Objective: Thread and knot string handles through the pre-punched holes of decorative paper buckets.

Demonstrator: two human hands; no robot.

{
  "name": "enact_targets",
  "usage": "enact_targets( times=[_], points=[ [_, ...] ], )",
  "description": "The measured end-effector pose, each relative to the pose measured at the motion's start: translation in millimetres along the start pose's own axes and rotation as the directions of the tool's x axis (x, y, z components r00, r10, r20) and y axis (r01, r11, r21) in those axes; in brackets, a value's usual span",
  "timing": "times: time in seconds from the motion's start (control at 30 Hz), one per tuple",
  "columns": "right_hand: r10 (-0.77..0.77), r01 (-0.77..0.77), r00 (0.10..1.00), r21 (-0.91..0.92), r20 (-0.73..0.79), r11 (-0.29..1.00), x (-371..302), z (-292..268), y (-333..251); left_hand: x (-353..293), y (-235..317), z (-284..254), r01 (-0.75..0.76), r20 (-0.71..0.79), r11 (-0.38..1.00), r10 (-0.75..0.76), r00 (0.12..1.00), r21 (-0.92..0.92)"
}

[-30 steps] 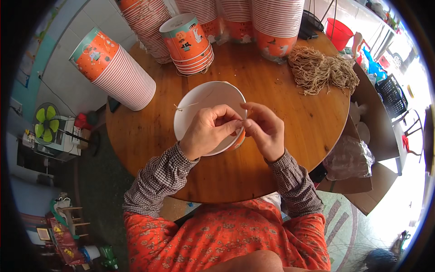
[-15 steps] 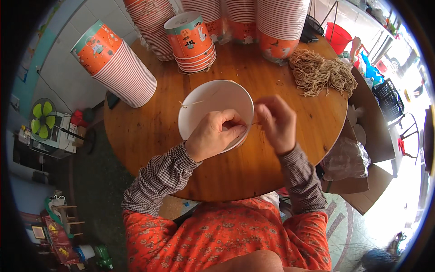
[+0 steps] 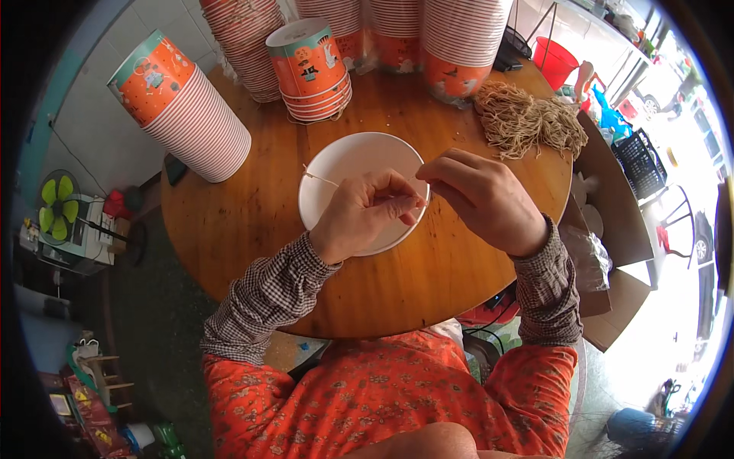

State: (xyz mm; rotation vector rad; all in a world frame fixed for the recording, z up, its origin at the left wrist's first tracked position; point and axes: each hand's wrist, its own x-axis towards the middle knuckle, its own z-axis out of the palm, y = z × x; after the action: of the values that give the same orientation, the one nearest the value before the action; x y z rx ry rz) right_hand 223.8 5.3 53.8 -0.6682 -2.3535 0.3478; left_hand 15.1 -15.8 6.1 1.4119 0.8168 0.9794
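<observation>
A round paper bucket [image 3: 355, 153] with a white inside stands before me on the wooden table, its mouth facing up. A thin tan cord [image 3: 321, 180] runs from the bucket's left rim across the opening to my left hand [image 3: 359, 213]. That hand is closed over the near right part of the mouth, thumb and forefinger pinching the cord by the right rim. My right hand [image 3: 493, 195] hovers just past the right rim, palm down, fingertips drawn together close to the left fingers. Whatever those right fingertips may hold is hidden.
A leaning stack of orange paper buckets [image 3: 199, 130] stands at left. A shorter stack [image 3: 306, 73] and several wrapped stacks [image 3: 459, 46] line the back of the round table [image 3: 397, 294]. Tan cords [image 3: 527, 122] lie heaped at back right. An open cardboard box [image 3: 623, 199] sits beyond the right edge.
My right hand has turned palm down and come in to the bucket's right rim beside the left fingers. The left hand keeps its pinch. The whole view has shifted slightly.
</observation>
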Motion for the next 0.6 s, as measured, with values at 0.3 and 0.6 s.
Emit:
enact_targets(
  times=[0.3, 0.6],
  points=[
    [0.091, -0.086, 0.996, -0.255, 0.006, 0.963, -15.5, -2.6, -2.9, 4.4, 4.3, 0.3, 0.088, -0.034, 0.994, -0.09, 0.995, -0.062],
    [0.051, -0.058, 0.997, -0.139, -0.051, 0.989, -19.2, 1.1, 2.9, 9.4, 8.0, 1.6, 0.138, 0.045, 0.989, -0.136, 0.99, -0.05]
  ],
)
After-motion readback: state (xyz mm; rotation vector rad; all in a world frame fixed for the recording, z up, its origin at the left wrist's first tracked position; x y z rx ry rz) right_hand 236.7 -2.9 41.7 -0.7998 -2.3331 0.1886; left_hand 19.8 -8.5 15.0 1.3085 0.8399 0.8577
